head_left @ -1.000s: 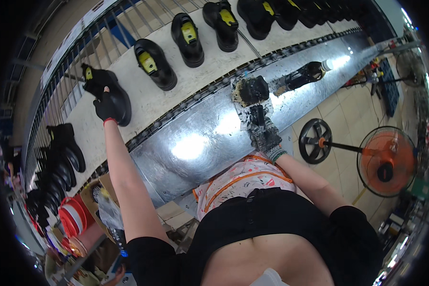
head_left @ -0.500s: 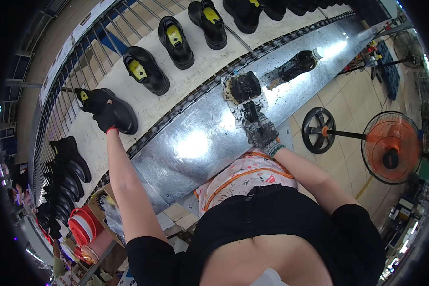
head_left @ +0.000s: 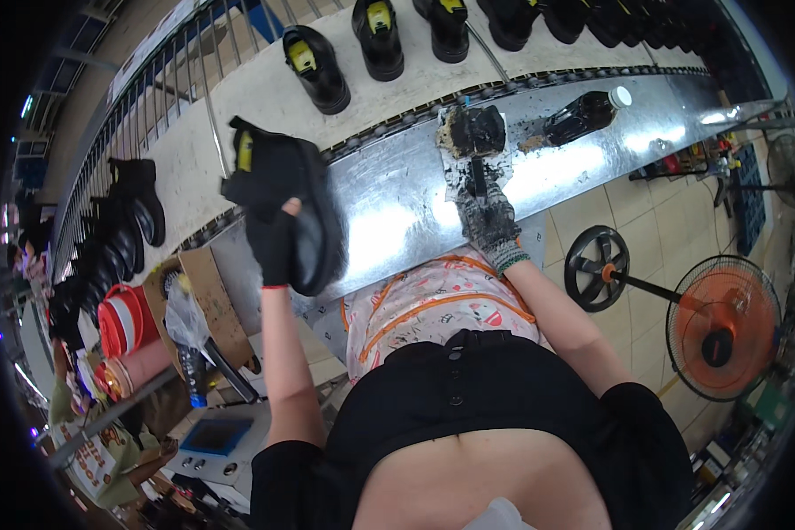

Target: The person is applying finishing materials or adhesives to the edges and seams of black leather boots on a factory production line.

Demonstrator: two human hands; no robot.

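Your right hand (head_left: 490,231), in a dirty grey work glove, lies low on the metal tabletop (head_left: 389,212) at centre frame. Its fingers are lost in the black smeared patch under them, so you cannot tell how far they are open. They reach toward a black brush-like tool (head_left: 474,172) and a dark glue pot (head_left: 475,132) on a stained rag; whether they grip the tool is hard to make out.

Your left hand (head_left: 274,247), in a black glove, is raised left of centre. Its fingers wrap the edge of a black shoe (head_left: 283,190), thumb on the near side, sole turned toward you. The shoe is held up in the air above the tabletop's left end, with its yellow insole label just visible at the upper left of it. The palm side is hidden behind the shoe.

A dark bottle with a white cap (head_left: 583,113) lies on its side on the tabletop, upper right of the pot. Along the top of the frame a row of black shoes (head_left: 316,57) sits on a pale conveyor belt (head_left: 265,97); the farthest ones are cut off by the frame edge. More black shoes (head_left: 141,203) at the left are blurred by the lens rim. An orange floor fan (head_left: 723,327) stands at the right.
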